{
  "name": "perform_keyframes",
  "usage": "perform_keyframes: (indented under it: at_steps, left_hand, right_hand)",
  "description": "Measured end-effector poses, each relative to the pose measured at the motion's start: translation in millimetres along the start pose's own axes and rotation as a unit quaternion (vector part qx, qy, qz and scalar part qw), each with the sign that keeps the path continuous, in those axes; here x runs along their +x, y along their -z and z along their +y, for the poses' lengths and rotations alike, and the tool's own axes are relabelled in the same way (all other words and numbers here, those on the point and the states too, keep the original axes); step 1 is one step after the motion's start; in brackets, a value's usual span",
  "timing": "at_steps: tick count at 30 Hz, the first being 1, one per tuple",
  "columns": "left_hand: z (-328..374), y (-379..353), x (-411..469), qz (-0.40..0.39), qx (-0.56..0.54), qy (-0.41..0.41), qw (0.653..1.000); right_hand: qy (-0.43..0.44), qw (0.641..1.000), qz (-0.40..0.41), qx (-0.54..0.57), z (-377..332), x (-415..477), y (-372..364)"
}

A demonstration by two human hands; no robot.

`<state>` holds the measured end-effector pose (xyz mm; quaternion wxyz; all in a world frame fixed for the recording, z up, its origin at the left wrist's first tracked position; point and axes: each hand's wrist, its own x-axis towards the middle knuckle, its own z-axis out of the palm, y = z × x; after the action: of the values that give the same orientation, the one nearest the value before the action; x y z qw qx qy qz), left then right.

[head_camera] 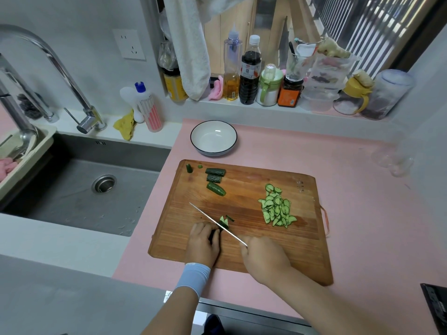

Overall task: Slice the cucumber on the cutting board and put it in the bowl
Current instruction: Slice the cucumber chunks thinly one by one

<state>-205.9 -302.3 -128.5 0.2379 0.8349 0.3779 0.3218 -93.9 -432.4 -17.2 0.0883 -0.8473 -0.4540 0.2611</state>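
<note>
- My left hand [203,243] presses down on a dark cucumber piece [215,234] at the near left of the cutting board [242,238], fingers [204,227] curled over it and holding it.
- My right hand [263,257] is closed around the handle of the knife [217,223]; the blade runs diagonally to the far left, its edge at the cut end of the piece.
- A few fresh slices [226,220] lie just right of the blade.
- A heap of thin slices [277,209] sits on the right part of the board.
- Three uncut cucumber chunks [215,180] lie at the far left of the board, with small end bits [189,168] beside them.
- The white bowl [213,139] stands on the pink table [362,213], just beyond the board, holding nothing.
- The sink [84,189] lies to the left.
</note>
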Motion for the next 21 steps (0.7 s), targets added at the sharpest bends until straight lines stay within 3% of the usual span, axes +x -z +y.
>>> perform_keyframes:
  at_steps: [21]
  left_hand:
    - [-2.0, 0.7, -2.6, -0.010, -0.007, 0.001, 1.000]
  right_hand:
    - [-0.026, 0.999, -0.027, 0.015, -0.3, 0.7, 0.4]
